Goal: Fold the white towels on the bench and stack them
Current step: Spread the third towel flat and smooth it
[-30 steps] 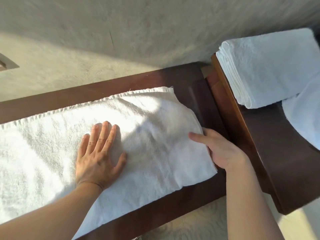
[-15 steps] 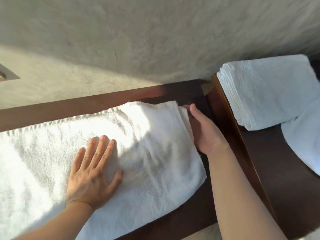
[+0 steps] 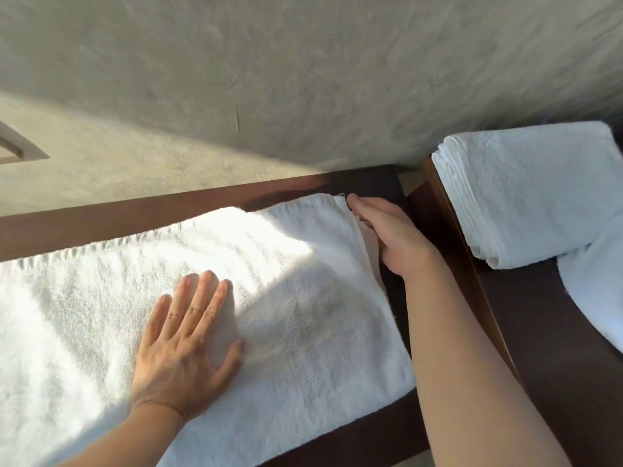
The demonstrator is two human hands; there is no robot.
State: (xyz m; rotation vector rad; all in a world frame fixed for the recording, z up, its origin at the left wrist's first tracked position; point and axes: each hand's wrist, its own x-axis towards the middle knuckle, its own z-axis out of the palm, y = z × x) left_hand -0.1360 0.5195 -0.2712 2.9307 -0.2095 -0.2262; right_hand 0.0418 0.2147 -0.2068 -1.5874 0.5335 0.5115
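A long white towel lies flat along the dark wooden bench, reaching past the left edge of view. My left hand presses flat on its middle with fingers spread. My right hand lies against the towel's right end near the far corner, fingers straight, with the towel's edge lifted slightly over its palm side. A stack of folded white towels sits on a second dark bench to the right.
Another white towel lies partly in view at the right edge, next to the stack. A narrow gap separates the two benches. Beyond the benches is a grey carpeted floor.
My right hand slid along the towel's right end from the near side up to the far corner. My left hand stayed pressed on the towel. The view tilted upward.
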